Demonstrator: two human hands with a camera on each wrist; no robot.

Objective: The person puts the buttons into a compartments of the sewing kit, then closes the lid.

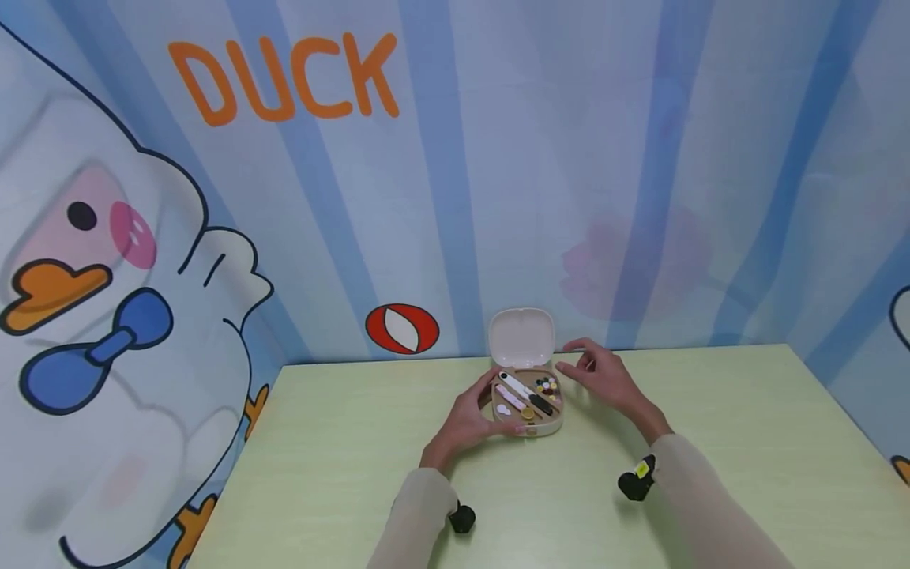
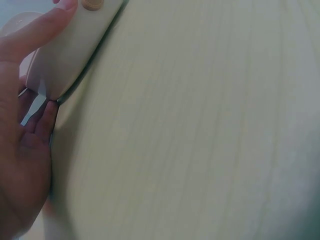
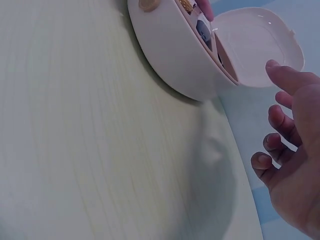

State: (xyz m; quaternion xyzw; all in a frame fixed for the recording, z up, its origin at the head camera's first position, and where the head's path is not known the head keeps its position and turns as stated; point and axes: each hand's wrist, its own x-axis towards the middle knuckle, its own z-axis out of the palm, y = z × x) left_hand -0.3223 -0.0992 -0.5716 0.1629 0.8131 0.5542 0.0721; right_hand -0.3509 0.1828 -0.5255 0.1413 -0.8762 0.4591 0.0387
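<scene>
A small cream storage box point(image 1: 546, 429) stands on the table with its hinged lid point(image 1: 521, 338) raised at the back. Its brown inner tray carries a white slim tool point(image 1: 512, 383), a black-ended tool point(image 1: 540, 404), a pink-and-white piece point(image 1: 508, 397), a round gold piece point(image 1: 528, 412) and several small coloured beads or pinheads point(image 1: 547, 386). My left hand point(image 1: 468, 420) grips the box from the left, thumb along the front wall and fingers round the far side. Just off the box's right edge, my right hand point(image 1: 609, 381) hovers with loosely bent fingers and holds nothing.
The pale yellow-green table point(image 1: 341, 466) ends at a back edge close behind the box. Behind it hangs a blue striped cloth point(image 1: 498, 158) printed with a duck. A black wrist device point(image 1: 636, 480) sits by the right sleeve, another point(image 1: 463, 519) by the left.
</scene>
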